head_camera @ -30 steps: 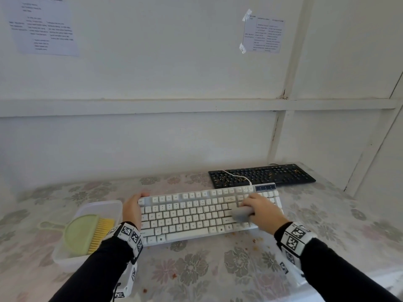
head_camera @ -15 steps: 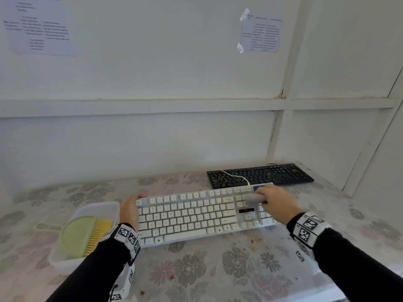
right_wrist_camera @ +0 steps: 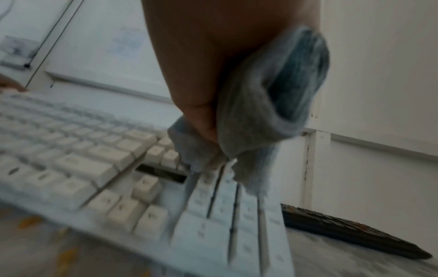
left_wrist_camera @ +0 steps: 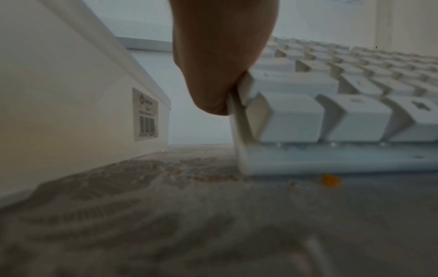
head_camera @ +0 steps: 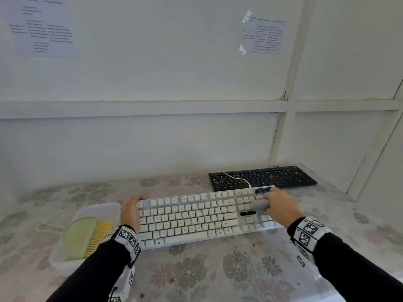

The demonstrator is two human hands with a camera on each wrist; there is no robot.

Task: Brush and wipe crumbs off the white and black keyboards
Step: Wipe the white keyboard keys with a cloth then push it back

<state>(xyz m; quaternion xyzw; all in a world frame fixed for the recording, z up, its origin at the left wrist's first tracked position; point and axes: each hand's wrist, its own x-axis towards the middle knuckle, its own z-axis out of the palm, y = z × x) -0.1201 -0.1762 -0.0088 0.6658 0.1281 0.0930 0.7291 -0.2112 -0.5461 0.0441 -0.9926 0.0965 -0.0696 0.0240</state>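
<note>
Grey cloth [head_camera: 260,206] bunched in right hand [head_camera: 281,209], fingers curled round it, on white keyboard [head_camera: 196,216] numpad; left hand [head_camera: 130,212] clasps keyboard's left end. Wiping step; next I'd shift to crumbed black keyboard [head_camera: 261,177].

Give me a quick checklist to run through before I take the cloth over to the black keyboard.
1. Cloth grip: right hand grips the grey cloth over the white keyboard, at its number pad: ok.
2. Steadying: left hand holds the white keyboard's left end: ok.
3. White keyboard's key gaps clean: cannot tell.
4. Black keyboard: orange crumbs sit among its keys: not ok.
5. White cable lies across the black keyboard: not ok.
6. Brush lies in the plastic tub beside the left hand: ok.
</note>
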